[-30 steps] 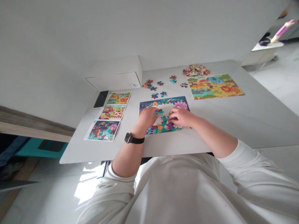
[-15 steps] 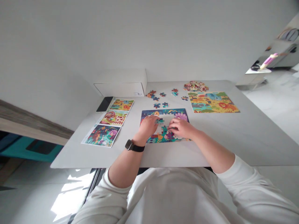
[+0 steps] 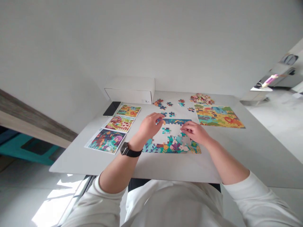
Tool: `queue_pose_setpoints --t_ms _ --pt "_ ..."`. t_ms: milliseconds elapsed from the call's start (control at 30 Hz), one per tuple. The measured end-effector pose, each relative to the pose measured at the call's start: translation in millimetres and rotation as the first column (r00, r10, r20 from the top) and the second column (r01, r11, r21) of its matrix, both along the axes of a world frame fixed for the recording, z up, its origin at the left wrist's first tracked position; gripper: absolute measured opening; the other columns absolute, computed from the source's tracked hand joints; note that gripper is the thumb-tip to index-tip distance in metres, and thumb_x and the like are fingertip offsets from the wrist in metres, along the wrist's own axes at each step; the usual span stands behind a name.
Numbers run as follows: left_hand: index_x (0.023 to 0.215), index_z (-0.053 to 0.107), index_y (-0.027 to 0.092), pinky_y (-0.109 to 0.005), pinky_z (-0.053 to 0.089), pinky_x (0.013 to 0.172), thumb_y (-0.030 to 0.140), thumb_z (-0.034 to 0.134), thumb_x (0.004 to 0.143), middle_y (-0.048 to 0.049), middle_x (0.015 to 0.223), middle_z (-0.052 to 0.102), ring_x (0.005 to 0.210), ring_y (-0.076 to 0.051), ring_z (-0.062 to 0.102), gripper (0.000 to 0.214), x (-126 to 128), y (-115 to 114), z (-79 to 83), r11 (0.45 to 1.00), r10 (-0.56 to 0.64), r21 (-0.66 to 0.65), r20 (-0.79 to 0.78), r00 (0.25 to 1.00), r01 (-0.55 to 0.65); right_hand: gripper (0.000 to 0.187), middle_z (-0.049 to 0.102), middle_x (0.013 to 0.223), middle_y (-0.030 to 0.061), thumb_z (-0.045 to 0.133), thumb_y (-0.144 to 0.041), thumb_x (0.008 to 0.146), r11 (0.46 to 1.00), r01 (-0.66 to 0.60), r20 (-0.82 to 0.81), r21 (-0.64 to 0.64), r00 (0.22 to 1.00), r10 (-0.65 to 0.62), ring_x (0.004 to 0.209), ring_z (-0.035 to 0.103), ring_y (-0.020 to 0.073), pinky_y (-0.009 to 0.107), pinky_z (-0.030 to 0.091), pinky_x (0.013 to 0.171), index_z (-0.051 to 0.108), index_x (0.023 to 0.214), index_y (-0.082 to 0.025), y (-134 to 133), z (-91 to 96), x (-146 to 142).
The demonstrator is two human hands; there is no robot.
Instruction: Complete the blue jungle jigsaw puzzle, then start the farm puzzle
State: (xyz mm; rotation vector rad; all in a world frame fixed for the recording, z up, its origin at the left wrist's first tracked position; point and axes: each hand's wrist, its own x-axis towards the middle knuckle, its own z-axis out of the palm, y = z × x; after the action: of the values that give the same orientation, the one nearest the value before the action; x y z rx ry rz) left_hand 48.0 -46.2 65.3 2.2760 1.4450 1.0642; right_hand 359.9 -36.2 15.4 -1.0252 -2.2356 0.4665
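A partly assembled jigsaw puzzle (image 3: pixel 163 149) lies on the table in front of me, with a pale gap in its middle. One loose teal puzzle piece (image 3: pixel 166 130) rests inside that gap. My left hand (image 3: pixel 151 125), wearing a black watch, is over the puzzle's upper left corner. Its fingers are bent together, tips at a loose dark blue piece (image 3: pixel 164 114) just beyond the puzzle; whether they grip it is hidden. At the gap's right side, my right hand (image 3: pixel 196 132) has its fingertips pinched together, and what lies between them cannot be made out.
Several loose pieces (image 3: pixel 181 102) are scattered behind the puzzle. A heap of pieces (image 3: pixel 202 98) and a finished animal puzzle (image 3: pixel 220 116) lie to the right. On the left are picture cards (image 3: pixel 106 141), a phone (image 3: pixel 111 108) and a white box (image 3: pixel 130 94) by the wall.
My left hand has moved from the teal piece in the gap up to the loose pieces behind the puzzle. My right hand has shifted up and right along the gap. The view has tilted slightly.
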Motion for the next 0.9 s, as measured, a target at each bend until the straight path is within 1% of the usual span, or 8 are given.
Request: queue_pose_setpoints --t_ms 67,200,300,433,533,700,800,900 --pt "0.117 0.079 0.023 -0.032 0.056 0.095 0.023 0.061 0.101 -0.0064 0.114 0.079 0.101 -0.02 0.074 0.024 -9 9 -3.2 1.0 0.025 0.006 0.002 1.0 -0.025 0.02 0.078 0.109 0.0076 0.067 -0.032 0.101 0.999 0.044 0.013 -0.001 0.999 -0.044 0.086 0.073 0.0206 0.036 0.06 0.078 0.085 0.107 -0.027 10 5.8 12" --pt "0.119 0.077 0.021 -0.029 0.056 0.087 0.022 0.057 0.1 -0.0059 0.106 0.076 0.084 -0.016 0.069 0.028 -28 28 -33.8 0.988 0.152 -0.018 0.07 0.986 -0.151 0.022 0.08 0.105 0.008 0.064 -0.033 0.099 0.984 0.178 0.081 -0.028 0.981 -0.175 0.086 0.073 0.0231 0.037 0.06 0.078 0.085 0.099 -0.026 36 15.5 39" --pt "0.118 0.078 0.022 -0.028 0.056 0.08 0.023 0.06 0.097 -0.0044 0.101 0.075 0.074 -0.015 0.064 0.028 -38 38 -52.6 0.982 0.181 -0.074 0.084 0.98 -0.175 0.02 0.082 0.107 0.0082 0.066 -0.03 0.096 0.944 0.325 0.126 -0.056 0.94 -0.317 0.088 0.075 0.025 0.04 0.061 0.086 0.085 0.102 -0.025 59 18.7 57" --pt "0.119 0.078 0.023 -0.028 0.056 0.08 0.026 0.058 0.099 -0.0045 0.103 0.076 0.074 -0.016 0.065 0.028 -40 40 -57.0 0.975 0.22 -0.067 0.098 0.971 -0.214 0.024 0.084 0.116 0.0096 0.069 -0.028 0.094 0.87 0.481 0.143 -0.111 0.873 -0.465 0.101 0.078 0.0271 0.044 0.061 0.1 0.083 0.114 -0.023 93 17.7 68" --pt "0.12 0.078 0.023 -0.028 0.056 0.082 0.027 0.058 0.101 -0.0051 0.104 0.076 0.077 -0.016 0.067 0.028 -39 39 -55.7 0.975 0.218 -0.055 0.101 0.971 -0.214 0.029 0.082 0.124 0.0131 0.069 -0.029 0.096 0.843 0.529 0.16 -0.102 0.845 -0.511 0.114 0.077 0.029 0.046 0.058 0.107 0.081 0.121 -0.021 121 15.0 64" --pt "0.12 0.077 0.022 -0.029 0.056 0.079 0.029 0.058 0.1 -0.0057 0.102 0.075 0.078 -0.017 0.068 0.028 -40 41 -57.6 0.96 0.274 -0.093 0.113 0.955 -0.265 0.026 0.079 0.132 0.0158 0.07 -0.026 0.095 0.835 0.549 0.315 -0.023 0.797 -0.516 0.129 0.071 0.031 0.046 0.051 0.117 0.083 0.117 -0.02 162 10.2 41" --pt "0.12 0.077 0.022 -0.029 0.055 0.078 0.029 0.058 0.1 -0.0054 0.101 0.075 0.075 -0.017 0.067 0.028 -41 42 -58.0 0.957 0.285 -0.093 0.127 0.95 -0.275 0.028 0.078 0.134 0.0176 0.073 -0.029 0.094 0.798 0.603 0.403 0.012 0.727 -0.556 0.129 0.071 0.0334 0.046 0.051 0.116 0.084 0.118 -0.02 181 6.9 23" --pt "0.119 0.077 0.022 -0.03 0.055 0.078 0.029 0.058 0.1 -0.0048 0.101 0.075 0.073 -0.016 0.065 0.028 -41 41 -56.5 0.958 0.283 -0.09 0.137 0.949 -0.272 0.033 0.078 0.134 0.0185 0.075 -0.04 0.095 0.768 0.64 0.455 0.006 0.682 -0.572 0.128 0.071 0.0349 0.044 0.052 0.111 0.084 0.121 -0.021 196 3.4 6"
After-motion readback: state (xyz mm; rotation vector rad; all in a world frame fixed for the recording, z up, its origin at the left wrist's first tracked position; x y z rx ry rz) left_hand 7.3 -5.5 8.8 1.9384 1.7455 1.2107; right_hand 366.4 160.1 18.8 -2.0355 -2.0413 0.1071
